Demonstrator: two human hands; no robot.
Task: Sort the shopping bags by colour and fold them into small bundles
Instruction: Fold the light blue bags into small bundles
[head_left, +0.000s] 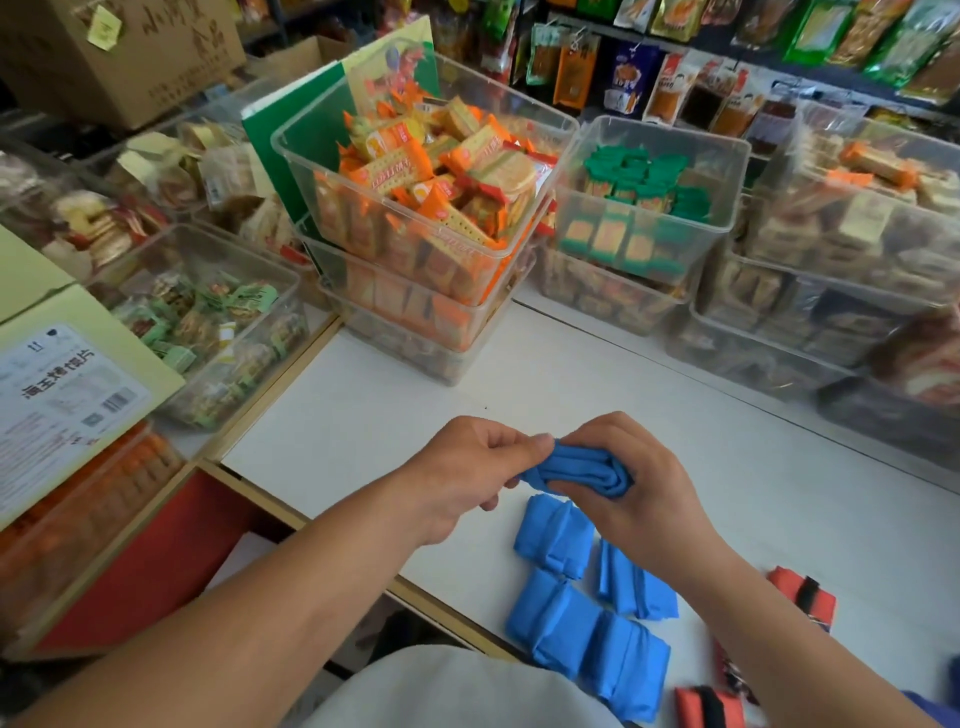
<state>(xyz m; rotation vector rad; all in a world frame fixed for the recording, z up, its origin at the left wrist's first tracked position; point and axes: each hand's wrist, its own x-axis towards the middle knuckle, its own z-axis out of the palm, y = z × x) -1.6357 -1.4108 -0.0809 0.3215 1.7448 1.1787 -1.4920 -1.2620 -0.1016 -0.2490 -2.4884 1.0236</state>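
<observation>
Left hand (470, 467): thumb and fingers pinch the 9 o'clock end of the blue bag (576, 467).
Right hand (636, 478): fingers curl over the 3 o'clock end of the same bag; the thumb clamps it from below.
Hands: close together, both clamped on the bag.
Blue bag: rolled into a tight wad, held between the hands over the table (753, 467).
Blue bundles (553, 535): four, folded, flat on the table at 6 o'clock of the held bag, packed close together.
Orange bundles (802, 597): black-strapped; one at 3 o'clock of the blue bundles, one at 5 o'clock by the frame edge.
Bins (415, 171): clear, stacked, filled with wrapped snacks, at 12 o'clock along the far side of the table.
Box (67, 395): labelled, at 9 o'clock.
</observation>
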